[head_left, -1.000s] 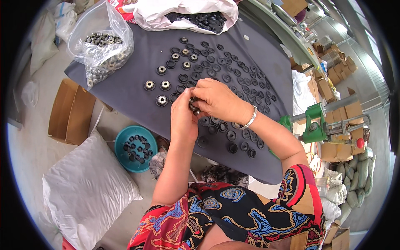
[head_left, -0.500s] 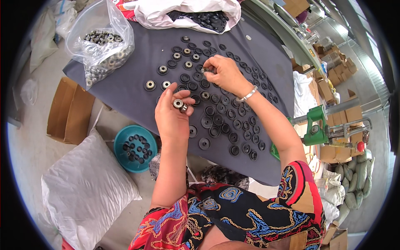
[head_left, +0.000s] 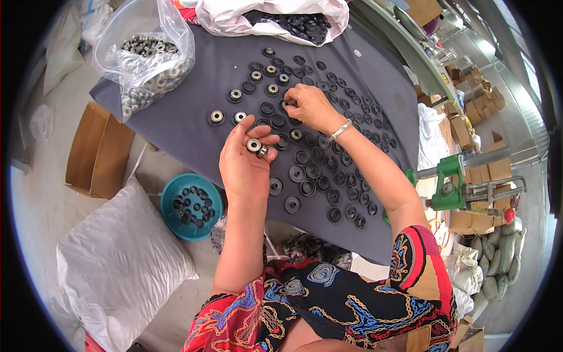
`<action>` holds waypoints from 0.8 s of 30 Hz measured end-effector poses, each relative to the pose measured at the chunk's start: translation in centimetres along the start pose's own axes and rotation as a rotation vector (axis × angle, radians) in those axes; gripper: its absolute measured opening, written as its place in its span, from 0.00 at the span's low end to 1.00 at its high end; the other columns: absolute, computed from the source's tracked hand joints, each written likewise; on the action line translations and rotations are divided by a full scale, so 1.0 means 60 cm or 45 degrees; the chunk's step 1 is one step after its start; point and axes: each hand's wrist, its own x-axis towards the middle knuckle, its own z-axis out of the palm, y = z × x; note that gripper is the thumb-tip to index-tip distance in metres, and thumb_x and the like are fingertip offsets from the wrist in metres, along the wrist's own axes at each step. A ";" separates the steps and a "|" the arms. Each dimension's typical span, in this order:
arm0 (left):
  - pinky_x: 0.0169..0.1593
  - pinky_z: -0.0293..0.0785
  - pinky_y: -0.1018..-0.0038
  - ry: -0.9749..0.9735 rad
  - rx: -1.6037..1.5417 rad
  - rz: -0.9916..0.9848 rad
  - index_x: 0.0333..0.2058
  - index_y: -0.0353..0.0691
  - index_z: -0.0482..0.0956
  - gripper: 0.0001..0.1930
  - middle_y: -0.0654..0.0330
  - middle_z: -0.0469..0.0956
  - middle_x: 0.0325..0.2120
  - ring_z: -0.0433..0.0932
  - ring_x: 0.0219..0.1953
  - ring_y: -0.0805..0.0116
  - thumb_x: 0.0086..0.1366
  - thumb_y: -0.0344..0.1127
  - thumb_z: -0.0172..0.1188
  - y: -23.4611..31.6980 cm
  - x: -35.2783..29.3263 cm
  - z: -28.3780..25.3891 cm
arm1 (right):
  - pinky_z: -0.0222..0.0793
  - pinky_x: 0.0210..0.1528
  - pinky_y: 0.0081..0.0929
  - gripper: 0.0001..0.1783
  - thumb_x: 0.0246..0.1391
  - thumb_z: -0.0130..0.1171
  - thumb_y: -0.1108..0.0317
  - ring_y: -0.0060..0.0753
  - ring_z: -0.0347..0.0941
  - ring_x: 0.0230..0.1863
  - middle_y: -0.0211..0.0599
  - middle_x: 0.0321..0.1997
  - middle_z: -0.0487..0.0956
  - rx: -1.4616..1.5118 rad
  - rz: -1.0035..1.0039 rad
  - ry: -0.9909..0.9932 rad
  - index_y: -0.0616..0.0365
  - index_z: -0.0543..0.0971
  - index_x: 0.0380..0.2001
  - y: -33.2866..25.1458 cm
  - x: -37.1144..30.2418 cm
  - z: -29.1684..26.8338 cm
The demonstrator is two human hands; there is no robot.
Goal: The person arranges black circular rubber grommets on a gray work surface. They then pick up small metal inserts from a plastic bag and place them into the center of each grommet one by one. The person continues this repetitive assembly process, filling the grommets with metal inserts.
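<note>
My left hand is turned palm up, its fingers curled around a couple of metal ball bearings. With thumb and fingertips pinched, my right hand holds another bearing right at the black wheels; whether it touches one is hidden by the fingers. Many round black plastic wheels lie spread over the dark grey tablecloth. Several at the far left of the spread have a shiny bearing sitting in their middle, and so does one wheel between my hands.
A clear plastic bag of bearings stands at the table's far left corner. Beside it lies an open white sack of black parts. On the floor are a teal basin, a cardboard box and a stuffed white sack. A green machine stands right.
The whole view has shifted slightly. My right fingertips have moved a little left and nearer relative to the wheels, still pinching the bearing. My left hand keeps its grip.
</note>
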 end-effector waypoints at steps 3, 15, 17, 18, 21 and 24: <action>0.35 0.71 0.68 0.026 -0.002 0.008 0.49 0.30 0.68 0.18 0.51 0.75 0.35 0.76 0.38 0.55 0.71 0.39 0.40 0.001 -0.003 0.008 | 0.70 0.39 0.34 0.11 0.46 0.61 0.67 0.43 0.74 0.32 0.44 0.29 0.76 0.021 0.026 -0.004 0.63 0.79 0.31 -0.003 0.000 0.002; 0.49 0.71 0.68 0.036 -0.047 0.005 0.51 0.27 0.66 0.20 0.51 0.73 0.42 0.74 0.44 0.64 0.71 0.40 0.43 -0.013 0.004 0.006 | 0.61 0.41 0.30 0.10 0.44 0.61 0.68 0.35 0.67 0.36 0.31 0.31 0.72 -0.024 -0.543 0.058 0.53 0.79 0.33 -0.154 -0.070 -0.048; 0.47 0.70 0.71 0.049 0.046 -0.011 0.51 0.28 0.68 0.20 0.53 0.73 0.42 0.73 0.44 0.67 0.70 0.41 0.43 -0.012 -0.002 0.012 | 0.61 0.41 0.31 0.09 0.44 0.60 0.67 0.35 0.67 0.36 0.31 0.31 0.72 -0.057 -0.484 0.031 0.53 0.79 0.32 -0.163 -0.078 -0.040; 0.46 0.70 0.73 0.058 0.092 -0.016 0.51 0.29 0.68 0.20 0.54 0.73 0.42 0.73 0.44 0.69 0.70 0.41 0.44 -0.011 -0.005 0.014 | 0.61 0.41 0.31 0.09 0.44 0.60 0.67 0.35 0.67 0.36 0.31 0.31 0.71 -0.072 -0.458 0.016 0.53 0.79 0.32 -0.163 -0.079 -0.037; 0.45 0.71 0.72 0.026 0.105 0.005 0.50 0.29 0.68 0.20 0.54 0.74 0.40 0.74 0.43 0.68 0.70 0.41 0.43 -0.017 0.001 0.007 | 0.63 0.41 0.30 0.09 0.41 0.61 0.69 0.36 0.68 0.35 0.32 0.29 0.72 0.136 -0.400 0.000 0.54 0.78 0.30 -0.159 -0.074 -0.040; 0.43 0.74 0.67 -0.018 0.038 -0.023 0.50 0.29 0.67 0.20 0.50 0.74 0.39 0.76 0.42 0.61 0.71 0.41 0.42 -0.009 -0.003 0.013 | 0.68 0.37 0.30 0.10 0.40 0.61 0.71 0.36 0.71 0.32 0.35 0.28 0.74 0.380 -0.289 0.177 0.58 0.78 0.30 -0.140 -0.054 -0.063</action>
